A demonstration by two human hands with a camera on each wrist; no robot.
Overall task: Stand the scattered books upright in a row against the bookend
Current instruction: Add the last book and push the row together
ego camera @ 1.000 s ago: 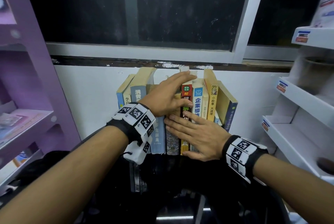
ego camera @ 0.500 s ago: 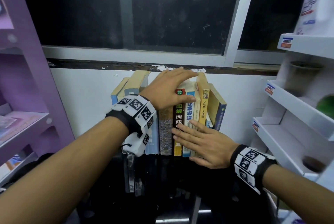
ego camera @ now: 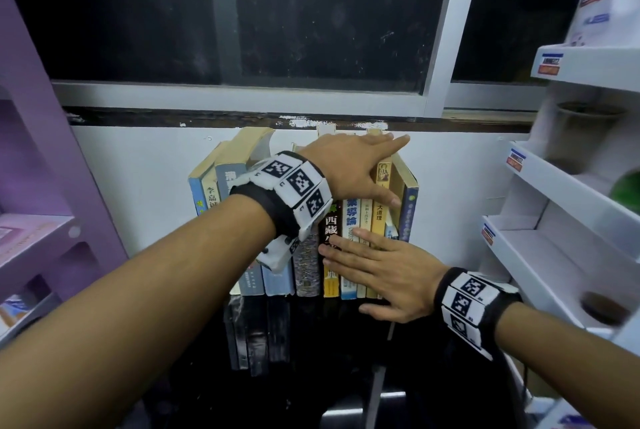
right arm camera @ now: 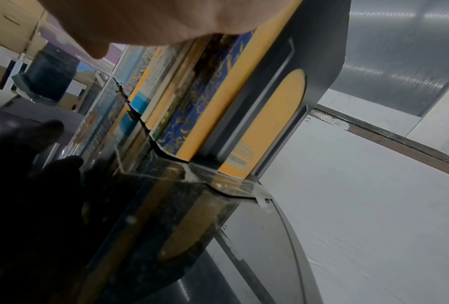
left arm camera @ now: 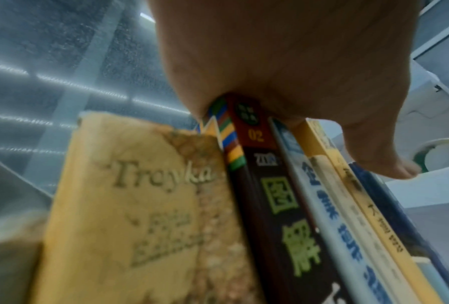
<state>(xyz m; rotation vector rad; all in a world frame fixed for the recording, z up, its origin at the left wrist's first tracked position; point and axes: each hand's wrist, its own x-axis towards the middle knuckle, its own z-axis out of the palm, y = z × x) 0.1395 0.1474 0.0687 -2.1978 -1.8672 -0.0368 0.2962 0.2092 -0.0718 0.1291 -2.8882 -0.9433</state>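
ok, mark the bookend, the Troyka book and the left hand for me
bookend (right arm camera: 278, 61), right wrist view, on its grey upright plate.
Troyka book (left arm camera: 130, 205), left wrist view, on its yellowed front cover.
left hand (ego camera: 349, 165), head view, on the back of the hand atop the books.

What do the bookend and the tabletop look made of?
Bookend: probably painted sheet metal, matte grey; thin flat plate with a pressed rim and a cut-out showing the yellow cover behind. Tabletop: glossy black, polished stone or glass by the look; it mirrors the book spines.
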